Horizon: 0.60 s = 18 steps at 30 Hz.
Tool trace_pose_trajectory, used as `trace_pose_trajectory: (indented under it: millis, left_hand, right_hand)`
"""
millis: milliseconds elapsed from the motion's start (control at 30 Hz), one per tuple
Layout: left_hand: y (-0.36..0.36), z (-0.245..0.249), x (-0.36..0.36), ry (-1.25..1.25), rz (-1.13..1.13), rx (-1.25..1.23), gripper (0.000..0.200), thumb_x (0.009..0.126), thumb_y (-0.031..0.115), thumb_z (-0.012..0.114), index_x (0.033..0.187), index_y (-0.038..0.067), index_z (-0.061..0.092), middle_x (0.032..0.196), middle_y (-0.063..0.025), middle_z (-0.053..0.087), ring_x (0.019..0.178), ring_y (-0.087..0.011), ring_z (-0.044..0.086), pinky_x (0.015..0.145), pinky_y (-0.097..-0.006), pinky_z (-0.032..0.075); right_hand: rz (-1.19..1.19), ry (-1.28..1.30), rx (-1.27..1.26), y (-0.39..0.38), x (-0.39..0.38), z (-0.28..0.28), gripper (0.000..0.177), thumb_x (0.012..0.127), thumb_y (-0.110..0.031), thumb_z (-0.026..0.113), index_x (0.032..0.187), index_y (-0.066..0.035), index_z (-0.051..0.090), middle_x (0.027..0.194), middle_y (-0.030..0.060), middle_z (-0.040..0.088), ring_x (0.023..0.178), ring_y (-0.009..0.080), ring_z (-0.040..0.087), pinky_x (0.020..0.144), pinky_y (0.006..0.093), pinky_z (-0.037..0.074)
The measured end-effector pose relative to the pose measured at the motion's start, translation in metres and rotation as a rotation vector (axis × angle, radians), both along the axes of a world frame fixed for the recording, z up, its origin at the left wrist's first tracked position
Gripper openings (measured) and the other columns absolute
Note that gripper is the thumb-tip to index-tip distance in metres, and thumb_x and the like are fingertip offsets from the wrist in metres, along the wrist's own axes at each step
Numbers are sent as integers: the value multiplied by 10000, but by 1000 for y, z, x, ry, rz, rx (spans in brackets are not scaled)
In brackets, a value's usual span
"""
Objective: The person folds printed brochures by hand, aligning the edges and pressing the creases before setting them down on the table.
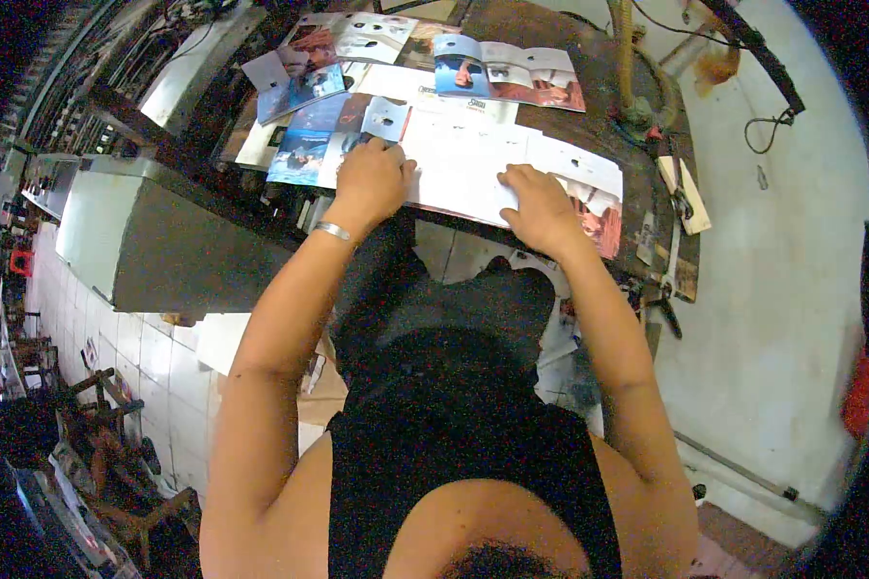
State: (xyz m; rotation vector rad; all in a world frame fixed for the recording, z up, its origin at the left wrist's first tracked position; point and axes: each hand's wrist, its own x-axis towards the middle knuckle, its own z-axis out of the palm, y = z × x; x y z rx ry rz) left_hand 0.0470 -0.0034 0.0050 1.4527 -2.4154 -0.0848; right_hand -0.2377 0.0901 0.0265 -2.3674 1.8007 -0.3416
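Observation:
Printed sheets with photos lie across the table's near edge. My left hand [372, 183] rests on a blue-and-white printed sheet [304, 159], its fingers curled; whether anything is between them is hidden. My right hand [541, 207] lies on the white sheet [459, 169], fingers somewhat spread and holding nothing. Just right of it a sheet with a reddish photo [599, 183] reaches toward the table's right side. A metal bracelet [333, 231] circles my left wrist.
Farther back lie a photo booklet [507, 72] and another folded booklet [297, 85]. A strip of wood [684, 193] and tools sit at the table's right edge. A grey metal cabinet [164, 232] stands left, and wooden stools [126, 434] lower left.

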Motion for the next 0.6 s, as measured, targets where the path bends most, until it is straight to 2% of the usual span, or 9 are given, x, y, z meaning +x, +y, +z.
trace_pose_trajectory:
  millis: [200, 300, 400, 500, 600]
  left_hand:
    - [-2, 7, -4, 116, 64, 122, 405, 942, 402, 699, 1137, 50, 750, 1157, -205, 741, 1054, -407, 708, 901, -516, 568]
    - [2, 19, -9, 212, 114, 239, 482, 924, 431, 730, 1226, 55, 721, 1175, -203, 750, 1027, -368, 730, 905, -460, 569]
    - [9, 40, -16, 565, 149, 450, 437, 980, 342, 709, 1293, 38, 689, 1158, -153, 766, 973, -290, 743, 954, -393, 545]
    - [-3, 25, -20, 1018, -51, 633, 355, 1033, 236, 665, 1316, 24, 684, 1182, -110, 761, 1052, -212, 718, 1014, -369, 525]
    - [-5, 12, -31, 1001, -369, 574, 327, 1062, 185, 624, 1341, 24, 676, 1239, -97, 744, 1179, -202, 680, 1045, -367, 521]
  right_hand:
    - [-25, -14, -6, 3, -3, -6, 596, 848, -228, 791, 1394, -69, 612, 1483, 177, 589, 1364, 371, 563, 1166, 549, 420]
    - [-43, -17, 28, 3, -3, -8, 607, 859, -230, 787, 1416, -81, 598, 1503, 170, 575, 1384, 366, 548, 1182, 582, 394]
    - [-32, -26, 18, 1, -5, -14, 604, 866, -226, 782, 1428, -111, 594, 1516, 162, 562, 1395, 369, 535, 1180, 590, 386]
    - [-26, -10, -13, 6, 1, -6, 614, 872, -225, 775, 1450, -141, 584, 1515, 156, 560, 1397, 374, 531, 1176, 583, 386]
    - [-9, 24, 22, 6, 4, 1, 604, 879, -223, 763, 1455, -162, 590, 1508, 152, 565, 1392, 375, 532, 1167, 568, 398]
